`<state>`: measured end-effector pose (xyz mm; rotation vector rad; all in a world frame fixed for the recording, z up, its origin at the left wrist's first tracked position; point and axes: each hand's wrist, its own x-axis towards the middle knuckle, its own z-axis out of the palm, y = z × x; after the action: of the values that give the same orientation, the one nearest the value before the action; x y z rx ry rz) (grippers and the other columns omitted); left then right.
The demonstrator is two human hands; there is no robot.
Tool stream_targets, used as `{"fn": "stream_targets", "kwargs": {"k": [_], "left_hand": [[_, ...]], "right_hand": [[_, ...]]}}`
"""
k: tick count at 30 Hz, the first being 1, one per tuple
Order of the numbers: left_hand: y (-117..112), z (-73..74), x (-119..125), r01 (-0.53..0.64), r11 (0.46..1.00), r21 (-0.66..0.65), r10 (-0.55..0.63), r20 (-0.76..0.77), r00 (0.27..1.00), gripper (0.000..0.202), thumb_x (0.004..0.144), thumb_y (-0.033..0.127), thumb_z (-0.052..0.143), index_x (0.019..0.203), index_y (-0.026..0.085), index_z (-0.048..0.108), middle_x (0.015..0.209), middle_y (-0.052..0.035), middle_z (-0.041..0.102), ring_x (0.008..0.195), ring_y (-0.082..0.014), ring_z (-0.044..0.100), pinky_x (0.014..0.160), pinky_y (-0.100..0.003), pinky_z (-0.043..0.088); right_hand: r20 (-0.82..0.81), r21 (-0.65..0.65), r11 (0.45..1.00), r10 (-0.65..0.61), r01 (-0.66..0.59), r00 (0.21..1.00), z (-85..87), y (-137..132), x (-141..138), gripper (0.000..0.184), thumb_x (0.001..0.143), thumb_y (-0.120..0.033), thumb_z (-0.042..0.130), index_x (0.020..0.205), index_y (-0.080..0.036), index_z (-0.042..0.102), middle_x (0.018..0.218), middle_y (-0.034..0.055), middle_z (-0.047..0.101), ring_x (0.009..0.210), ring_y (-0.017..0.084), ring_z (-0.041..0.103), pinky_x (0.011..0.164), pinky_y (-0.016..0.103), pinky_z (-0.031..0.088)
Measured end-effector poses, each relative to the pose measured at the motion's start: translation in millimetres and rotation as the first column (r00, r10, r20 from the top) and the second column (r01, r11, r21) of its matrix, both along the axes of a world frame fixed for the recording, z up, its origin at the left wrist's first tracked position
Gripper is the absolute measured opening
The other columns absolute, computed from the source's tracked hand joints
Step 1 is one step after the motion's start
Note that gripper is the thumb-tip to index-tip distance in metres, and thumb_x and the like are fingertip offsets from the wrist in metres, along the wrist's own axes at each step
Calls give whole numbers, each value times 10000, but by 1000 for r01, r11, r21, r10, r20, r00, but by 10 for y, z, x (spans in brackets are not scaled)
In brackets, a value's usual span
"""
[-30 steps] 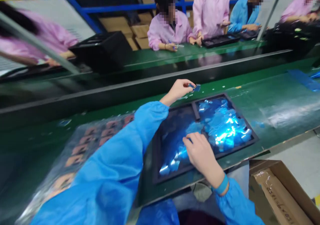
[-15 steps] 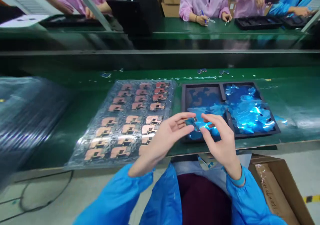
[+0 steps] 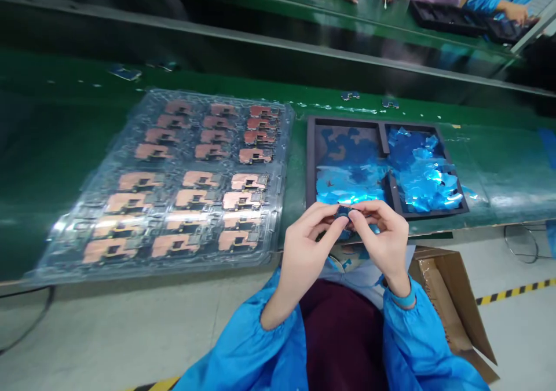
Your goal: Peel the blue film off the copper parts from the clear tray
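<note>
My left hand (image 3: pixel 306 246) and my right hand (image 3: pixel 382 237) meet over the near edge of the green bench, both pinched on one small blue-filmed part (image 3: pixel 343 211) held between the fingertips. Just behind them lies a black two-compartment tray (image 3: pixel 310 165) filled with shiny blue film pieces (image 3: pixel 419 171). To the left sits a clear blister tray (image 3: pixel 278 229) holding several copper-coloured parts (image 3: pixel 197 179) in rows.
Two small blue parts (image 3: pixel 350 95) lie on the belt behind the black tray. A cardboard box (image 3: pixel 447 298) stands on the floor at my right. Other people's hands and black trays (image 3: pixel 452 17) are across the far bench.
My left hand came back from the far belt and joined the right one on a small part. The view tilted down, and both hands drew nearer to my body.
</note>
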<state>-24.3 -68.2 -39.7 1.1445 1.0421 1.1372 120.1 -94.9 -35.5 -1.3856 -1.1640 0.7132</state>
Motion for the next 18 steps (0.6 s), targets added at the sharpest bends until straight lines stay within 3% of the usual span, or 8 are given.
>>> {"fn": "stream_targets", "kwargs": {"k": [4, 11, 15, 18], "left_hand": [[-15, -24, -92, 139, 990, -13, -138, 36, 990, 280, 922, 218, 778, 1189, 231, 861, 1146, -66, 763, 1018, -182, 758, 908, -246, 659], [-92, -142, -81, 108, 994, -1, -108, 13, 994, 289, 891, 211, 805, 1169, 232, 881, 1025, -42, 745, 869, -141, 744, 783, -200, 671], [-88, -159, -60, 47, 999, -14, -48, -46, 998, 272, 874, 244, 822, 1136, 207, 881, 957, -36, 723, 858, -147, 730, 744, -200, 675], [-79, -142, -67, 45, 999, -4, -45, -69, 997, 272, 880, 254, 818, 1142, 211, 877, 967, -35, 724, 866, -152, 738, 752, -215, 683]], "right_hand": [[10, 46, 998, -49, 48, 999, -66, -39, -17, 78, 995, -279, 735, 959, -222, 773, 902, 18, 805, 723, 150, 766, 687, 268, 656], [62, 8, 996, -87, 87, 994, -180, -31, 39, 314, 1117, -338, 538, 898, -215, 727, 820, 14, 760, 678, 144, 730, 638, 264, 630], [308, 148, 987, -113, 70, 945, -145, -84, 87, 202, 1095, -279, 594, 1151, -226, 781, 1106, 92, 763, 992, 204, 752, 742, 311, 658], [519, 255, 965, -186, 56, 835, -132, -125, 95, 184, 1049, -205, 685, 1180, -252, 805, 1073, 91, 740, 1007, 216, 728, 808, 354, 657]]}}
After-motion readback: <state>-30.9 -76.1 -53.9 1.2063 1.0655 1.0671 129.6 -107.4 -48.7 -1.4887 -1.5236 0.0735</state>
